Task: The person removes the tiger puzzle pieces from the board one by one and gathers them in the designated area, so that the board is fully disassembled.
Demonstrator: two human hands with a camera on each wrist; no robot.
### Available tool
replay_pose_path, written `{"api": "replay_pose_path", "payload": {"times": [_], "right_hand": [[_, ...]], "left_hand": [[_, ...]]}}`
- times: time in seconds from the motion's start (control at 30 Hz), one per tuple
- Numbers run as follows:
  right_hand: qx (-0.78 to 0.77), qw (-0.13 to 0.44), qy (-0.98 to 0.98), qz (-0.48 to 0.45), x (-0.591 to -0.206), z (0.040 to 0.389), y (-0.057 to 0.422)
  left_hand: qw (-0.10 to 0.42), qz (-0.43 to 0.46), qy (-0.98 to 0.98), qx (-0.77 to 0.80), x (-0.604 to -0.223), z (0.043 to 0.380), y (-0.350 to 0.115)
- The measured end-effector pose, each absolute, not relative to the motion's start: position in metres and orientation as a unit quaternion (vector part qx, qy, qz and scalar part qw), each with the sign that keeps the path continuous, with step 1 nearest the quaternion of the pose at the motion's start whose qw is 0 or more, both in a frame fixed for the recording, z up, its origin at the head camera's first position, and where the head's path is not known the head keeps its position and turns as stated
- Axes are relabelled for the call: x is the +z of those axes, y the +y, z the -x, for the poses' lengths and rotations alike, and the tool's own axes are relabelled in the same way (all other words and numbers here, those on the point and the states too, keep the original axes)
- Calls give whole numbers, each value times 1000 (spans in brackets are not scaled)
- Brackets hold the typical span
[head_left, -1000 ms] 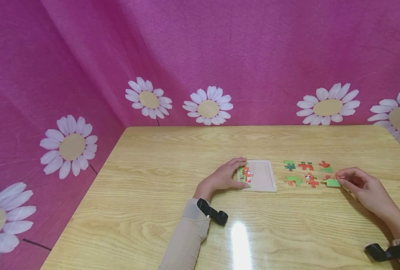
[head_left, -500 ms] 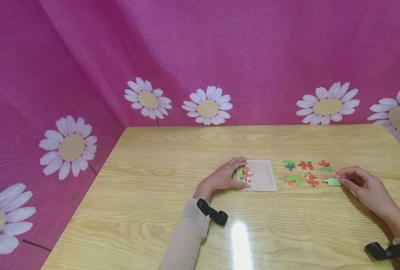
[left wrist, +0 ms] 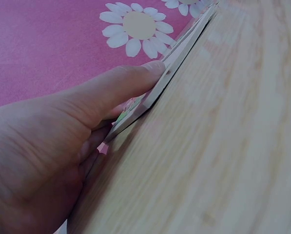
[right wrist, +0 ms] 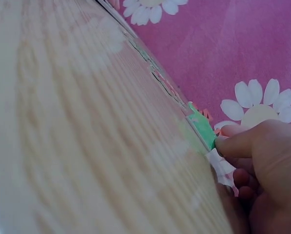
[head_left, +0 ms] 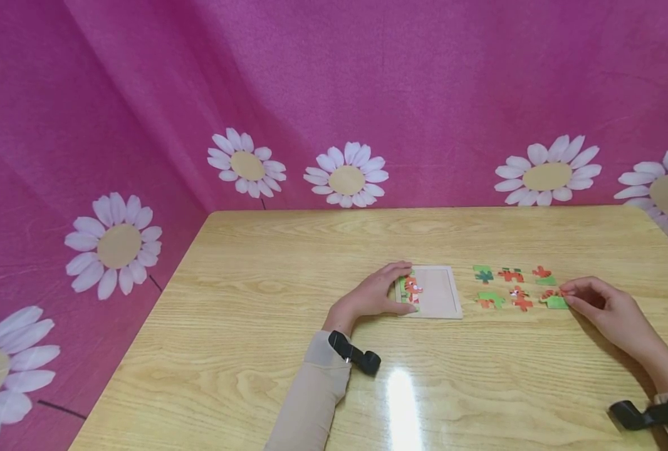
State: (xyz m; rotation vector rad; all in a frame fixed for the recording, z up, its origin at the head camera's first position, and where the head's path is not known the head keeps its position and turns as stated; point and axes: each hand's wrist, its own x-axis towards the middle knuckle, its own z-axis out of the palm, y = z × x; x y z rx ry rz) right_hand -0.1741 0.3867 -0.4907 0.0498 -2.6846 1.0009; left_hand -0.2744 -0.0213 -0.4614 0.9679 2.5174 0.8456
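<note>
My left hand [head_left: 370,294] grips the left side of a light wooden puzzle tray [head_left: 440,294], with the thumb along the near edge and fingers at the far edge. In the left wrist view the thumb presses on the tray's rim [left wrist: 157,92]. Fitted puzzle pieces [head_left: 411,289] showing an orange tiger's face fill the tray's left strip, partly behind the hand. To the right, my right hand [head_left: 616,316] pinches the right edge of a green and orange puzzle piece [head_left: 554,301] between thumb and fingers. The right wrist view shows this piece's green part [right wrist: 203,129] tilted at the fingertips.
Several loose puzzle pieces lie in two rows between the tray and my right hand, among them a green one [head_left: 483,274] and an orange one [head_left: 520,299]. The wooden table [head_left: 289,263] reaches back to a pink curtain [head_left: 424,94] with white flowers.
The puzzle piece in my right hand has shifted in its tilt, and more of its orange part shows. That hand has moved very slightly; the left hand stays on the tray.
</note>
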Motion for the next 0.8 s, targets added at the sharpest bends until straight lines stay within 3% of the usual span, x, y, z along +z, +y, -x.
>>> {"api": "replay_pose_path", "payload": {"times": [0.8], "right_hand": [[341, 144, -929, -22, -489, 172, 386]], "left_hand": [[157, -324, 885, 297, -460, 273, -19]]}}
